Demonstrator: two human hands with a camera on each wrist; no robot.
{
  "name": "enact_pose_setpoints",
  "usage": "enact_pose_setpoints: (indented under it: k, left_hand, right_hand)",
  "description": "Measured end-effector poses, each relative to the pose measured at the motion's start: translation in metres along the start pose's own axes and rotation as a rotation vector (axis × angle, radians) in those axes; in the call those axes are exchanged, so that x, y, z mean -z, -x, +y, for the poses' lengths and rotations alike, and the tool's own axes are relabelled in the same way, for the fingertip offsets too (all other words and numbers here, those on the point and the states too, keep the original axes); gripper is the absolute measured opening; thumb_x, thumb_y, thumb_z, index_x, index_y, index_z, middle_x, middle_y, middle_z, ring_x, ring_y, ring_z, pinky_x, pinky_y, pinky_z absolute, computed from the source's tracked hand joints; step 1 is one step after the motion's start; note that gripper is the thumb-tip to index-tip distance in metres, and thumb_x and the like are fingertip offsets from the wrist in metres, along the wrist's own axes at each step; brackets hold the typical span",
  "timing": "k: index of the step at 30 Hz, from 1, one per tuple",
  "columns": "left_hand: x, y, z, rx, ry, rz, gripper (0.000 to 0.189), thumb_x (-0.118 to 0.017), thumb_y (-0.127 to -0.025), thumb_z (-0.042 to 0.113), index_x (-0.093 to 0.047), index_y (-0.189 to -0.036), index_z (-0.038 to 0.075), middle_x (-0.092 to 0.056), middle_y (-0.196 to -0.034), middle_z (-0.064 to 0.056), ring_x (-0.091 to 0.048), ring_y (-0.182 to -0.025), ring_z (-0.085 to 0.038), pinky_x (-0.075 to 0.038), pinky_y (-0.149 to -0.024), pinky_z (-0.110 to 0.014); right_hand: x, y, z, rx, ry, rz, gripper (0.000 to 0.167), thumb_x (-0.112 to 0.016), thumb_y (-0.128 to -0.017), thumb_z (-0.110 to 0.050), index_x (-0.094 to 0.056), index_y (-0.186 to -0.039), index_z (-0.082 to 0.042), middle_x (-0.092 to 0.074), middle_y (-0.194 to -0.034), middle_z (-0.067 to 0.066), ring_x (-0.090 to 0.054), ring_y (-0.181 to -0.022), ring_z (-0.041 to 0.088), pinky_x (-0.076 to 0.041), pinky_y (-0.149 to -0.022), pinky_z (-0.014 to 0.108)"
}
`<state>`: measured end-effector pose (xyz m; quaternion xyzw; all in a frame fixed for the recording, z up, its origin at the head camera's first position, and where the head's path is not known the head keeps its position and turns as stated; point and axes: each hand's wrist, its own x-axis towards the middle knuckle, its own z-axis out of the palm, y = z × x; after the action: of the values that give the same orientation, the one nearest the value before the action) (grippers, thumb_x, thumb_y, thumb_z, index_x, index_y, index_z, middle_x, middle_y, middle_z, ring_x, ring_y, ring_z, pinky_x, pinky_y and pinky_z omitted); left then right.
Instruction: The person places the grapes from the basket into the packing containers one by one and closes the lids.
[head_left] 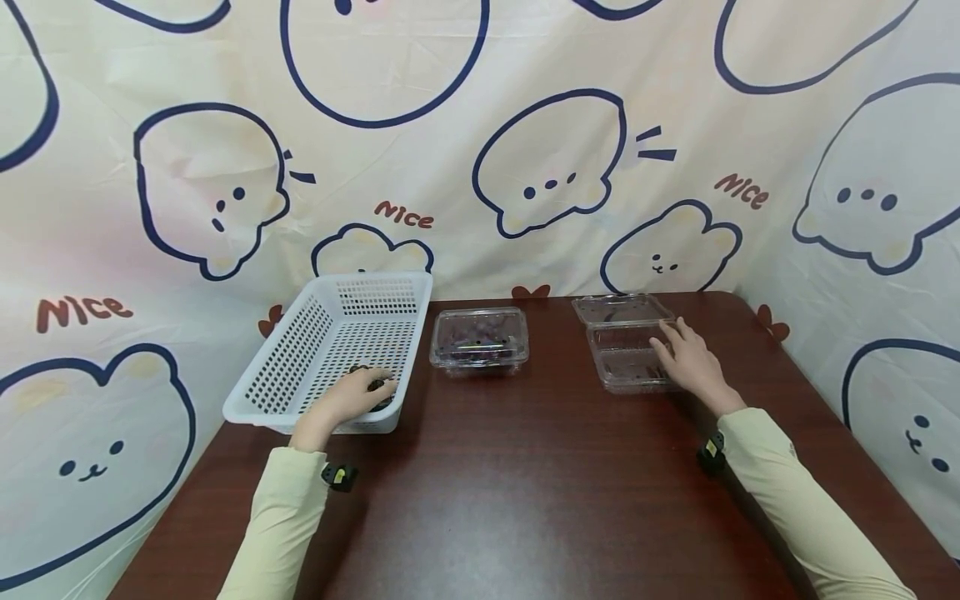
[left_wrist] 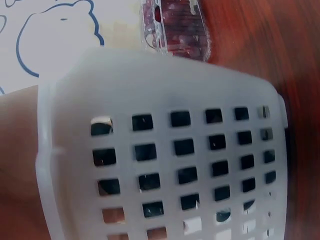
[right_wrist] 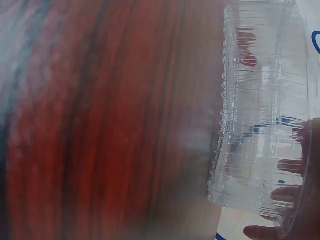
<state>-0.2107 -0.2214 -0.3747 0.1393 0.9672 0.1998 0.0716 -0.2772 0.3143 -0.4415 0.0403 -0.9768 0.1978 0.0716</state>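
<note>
In the head view, my left hand (head_left: 351,395) reaches over the near right corner of a white perforated basket (head_left: 255,367). Its thumb and fingers curl round a dark lumpy thing (head_left: 377,385), mostly covered by the hand. Through the basket's holes, the left wrist view shows dark patches and some skin. My right hand (head_left: 692,360) is over the right side of a clear plastic box (head_left: 611,367) with its lid (head_left: 626,308) folded back. Fingers (right_wrist: 287,193) reach down, loosely spread, at the box's rim in the right wrist view. Between the hands stands a closed clear box (head_left: 480,337) of dark red round fruit.
All the containers stand along the back of a dark reddish-brown table (head_left: 495,467). A cream cloth (head_left: 555,50) printed with cartoon bears hangs directly behind and at both sides.
</note>
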Motion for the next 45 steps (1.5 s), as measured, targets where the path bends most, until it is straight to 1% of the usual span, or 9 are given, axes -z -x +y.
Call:
enact_pose_setpoints:
  k: [2,5,10,15,21,32,37,42,45]
  left_hand:
    - [0.001,0.001,-0.002,0.002,0.005,-0.021,0.051,-0.046,-0.096,0.034,-0.050,-0.130,-0.003,-0.050,-0.130,-0.026,-0.045,-0.120,-0.042,-0.039,-0.094,-0.054]
    - [0.001,0.000,-0.004,-0.007,0.011,-0.026,0.046,-0.049,-0.094,0.033,-0.055,-0.125,-0.001,-0.054,-0.125,-0.024,-0.048,-0.115,-0.040,-0.041,-0.092,-0.052]
    - [0.001,-0.002,-0.007,0.009,0.017,0.007,0.032,-0.056,-0.088,0.028,-0.065,-0.106,0.004,-0.059,-0.108,-0.018,-0.053,-0.094,-0.029,-0.045,-0.080,-0.044]
    - [-0.001,-0.002,-0.006,0.030,-0.001,0.048,0.027,-0.060,-0.083,0.026,-0.067,-0.098,0.004,-0.059,-0.101,-0.016,-0.051,-0.087,-0.026,-0.045,-0.075,-0.041]
    - [-0.004,-0.003,-0.008,0.071,-0.006,0.101,0.027,-0.064,-0.079,0.026,-0.068,-0.096,0.005,-0.058,-0.102,-0.015,-0.052,-0.089,-0.027,-0.045,-0.076,-0.043]
    - [-0.004,-0.003,-0.004,0.083,-0.008,0.122,0.025,-0.065,-0.077,0.025,-0.065,-0.091,0.004,-0.056,-0.096,-0.014,-0.050,-0.081,-0.026,-0.043,-0.069,-0.039]
    - [-0.004,-0.004,-0.005,0.113,0.001,0.148,0.026,-0.065,-0.077,0.027,-0.064,-0.091,0.005,-0.057,-0.094,-0.013,-0.049,-0.080,-0.024,-0.042,-0.068,-0.037]
    - [-0.006,-0.006,-0.009,0.139,0.031,0.166,0.027,-0.064,-0.078,0.028,-0.061,-0.090,0.004,-0.054,-0.084,-0.010,-0.045,-0.070,-0.021,-0.038,-0.059,-0.031]
    - [-0.006,-0.007,-0.010,0.153,0.062,0.172,0.030,-0.063,-0.079,0.028,-0.060,-0.092,0.002,-0.053,-0.085,-0.012,-0.045,-0.068,-0.021,-0.038,-0.057,-0.030]
  right_hand:
    - [0.000,0.000,0.000,-0.003,0.002,0.000,0.066,-0.027,-0.099,-0.048,-0.028,-0.144,-0.001,-0.013,-0.147,0.033,-0.019,-0.129,0.054,-0.029,-0.092,0.070]
    - [0.000,0.001,-0.001,-0.008,0.001,0.002,0.066,-0.027,-0.099,-0.049,-0.028,-0.144,0.000,-0.013,-0.147,0.033,-0.019,-0.130,0.054,-0.028,-0.092,0.070]
    - [-0.001,0.001,-0.005,-0.014,-0.004,-0.005,0.065,-0.028,-0.099,-0.048,-0.028,-0.144,-0.001,-0.012,-0.148,0.033,-0.018,-0.130,0.053,-0.028,-0.093,0.070]
    - [-0.003,0.002,-0.007,-0.025,-0.008,-0.003,0.065,-0.027,-0.099,-0.048,-0.028,-0.144,-0.002,-0.011,-0.148,0.032,-0.018,-0.130,0.053,-0.028,-0.092,0.070]
    - [-0.004,0.003,-0.011,-0.032,-0.007,0.001,0.065,-0.025,-0.099,-0.049,-0.028,-0.145,-0.003,-0.012,-0.148,0.032,-0.018,-0.130,0.053,-0.029,-0.091,0.070]
    - [-0.002,0.003,-0.017,-0.058,0.009,-0.029,0.068,-0.027,-0.097,-0.052,-0.027,-0.145,-0.003,-0.010,-0.149,0.031,-0.022,-0.124,0.054,-0.028,-0.091,0.069]
    - [0.000,0.001,-0.020,-0.070,0.014,-0.050,0.073,-0.025,-0.095,-0.057,-0.027,-0.145,-0.004,-0.012,-0.149,0.030,-0.023,-0.123,0.054,-0.024,-0.092,0.068]
    - [-0.001,0.000,-0.020,-0.060,0.003,-0.018,0.072,-0.026,-0.095,-0.056,-0.030,-0.144,-0.003,-0.017,-0.147,0.030,-0.025,-0.122,0.052,-0.025,-0.091,0.067]
    - [-0.002,0.001,-0.021,-0.044,-0.021,0.011,0.070,-0.029,-0.096,-0.055,-0.032,-0.143,-0.003,-0.020,-0.145,0.030,-0.026,-0.122,0.051,-0.026,-0.090,0.066]
